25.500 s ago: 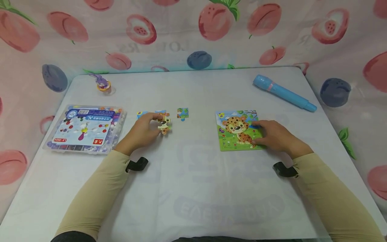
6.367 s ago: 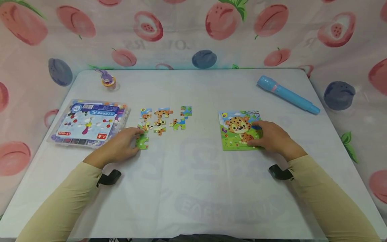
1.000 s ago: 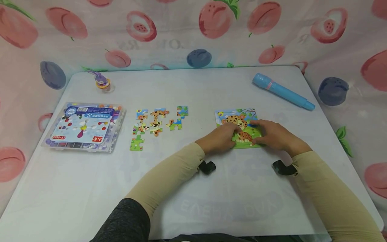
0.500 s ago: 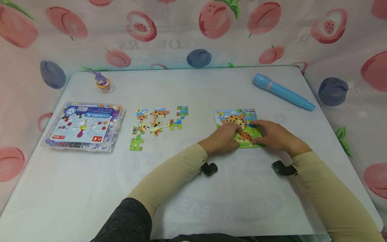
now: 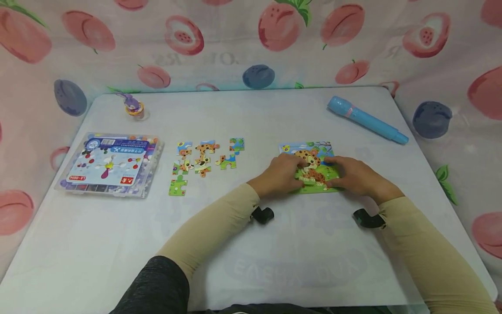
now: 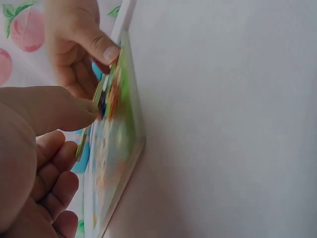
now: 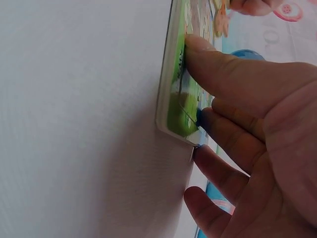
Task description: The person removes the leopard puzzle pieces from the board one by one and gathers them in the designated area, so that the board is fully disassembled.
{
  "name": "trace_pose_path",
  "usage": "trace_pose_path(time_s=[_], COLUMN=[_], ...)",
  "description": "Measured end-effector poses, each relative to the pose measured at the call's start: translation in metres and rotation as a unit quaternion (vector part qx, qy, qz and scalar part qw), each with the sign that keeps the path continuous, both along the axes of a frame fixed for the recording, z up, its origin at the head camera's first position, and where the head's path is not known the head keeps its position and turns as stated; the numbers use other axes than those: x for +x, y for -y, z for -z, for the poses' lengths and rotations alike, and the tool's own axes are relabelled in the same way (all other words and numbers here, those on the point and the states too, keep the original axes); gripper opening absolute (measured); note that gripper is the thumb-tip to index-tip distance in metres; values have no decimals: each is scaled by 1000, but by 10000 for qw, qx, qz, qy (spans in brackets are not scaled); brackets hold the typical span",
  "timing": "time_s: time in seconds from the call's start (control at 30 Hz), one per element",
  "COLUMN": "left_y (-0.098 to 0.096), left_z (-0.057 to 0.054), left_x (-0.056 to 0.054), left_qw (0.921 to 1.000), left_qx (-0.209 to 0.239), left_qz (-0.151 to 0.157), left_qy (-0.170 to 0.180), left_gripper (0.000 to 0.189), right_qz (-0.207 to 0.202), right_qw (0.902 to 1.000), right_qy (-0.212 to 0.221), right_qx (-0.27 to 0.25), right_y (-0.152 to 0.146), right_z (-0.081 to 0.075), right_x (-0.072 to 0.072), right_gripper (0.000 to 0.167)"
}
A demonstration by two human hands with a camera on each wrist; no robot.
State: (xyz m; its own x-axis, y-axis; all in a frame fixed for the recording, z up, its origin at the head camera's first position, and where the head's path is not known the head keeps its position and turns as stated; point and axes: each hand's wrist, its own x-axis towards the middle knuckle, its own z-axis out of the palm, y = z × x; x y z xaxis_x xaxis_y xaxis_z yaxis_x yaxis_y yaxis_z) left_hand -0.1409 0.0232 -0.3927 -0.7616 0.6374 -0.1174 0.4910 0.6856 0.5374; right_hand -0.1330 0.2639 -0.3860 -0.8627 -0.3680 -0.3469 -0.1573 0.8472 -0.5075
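Note:
The jigsaw puzzle board (image 5: 288, 147), showing a cartoon leopard on green grass, lies right of the table's middle. My left hand (image 5: 276, 176) is over its left half, pinching a puzzle piece (image 6: 80, 148) between thumb and fingers; the piece stands tilted up over the board. My right hand (image 5: 354, 176) holds the board's right side, thumb (image 7: 198, 47) on its top and fingertips near the edge. Further left, several puzzle pieces (image 5: 178, 185) lie in spaced rows, with a leopard face piece (image 5: 202, 165) among them. The left hand covers part of the picture.
A clear plastic case (image 5: 107, 163) of coloured parts with a printed label lies at the left. Behind it stands a purple figurine (image 5: 132, 104). A light-blue tube (image 5: 366, 119) lies at the back right. Peach-print cloth (image 5: 231, 26) hangs behind the white table.
Over the past half second my left hand has drawn slightly left, with a piece tilted up from the board. Earlier, several pieces were laid out at the left; my right hand stayed on the board.

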Motion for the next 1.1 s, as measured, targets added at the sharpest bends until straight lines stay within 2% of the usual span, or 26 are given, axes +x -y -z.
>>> trace_pose_path(time_s=[0.37, 0.53, 0.83, 1.1], left_y=[40, 66, 109, 140], left_z=[0, -2, -4, -12], left_x=[2, 8, 16, 27], left_qw=[9990, 9974, 9951, 9917], left_qx=[74, 186, 359, 463], left_qz=[-437, -702, -879, -1180], left_qy=[-20, -15, -280, -210], left_gripper=[42, 41, 37, 37], right_qz=[12, 13, -26, -86], right_qw=[10000, 10000, 9998, 9998], right_qy=[-45, -27, -92, -146], right_qx=[32, 95, 155, 136], right_y=[1, 1, 2, 2], right_z=[0, 0, -2, -1], right_x=[1, 0, 1, 1], right_gripper=[77, 78, 77, 76])
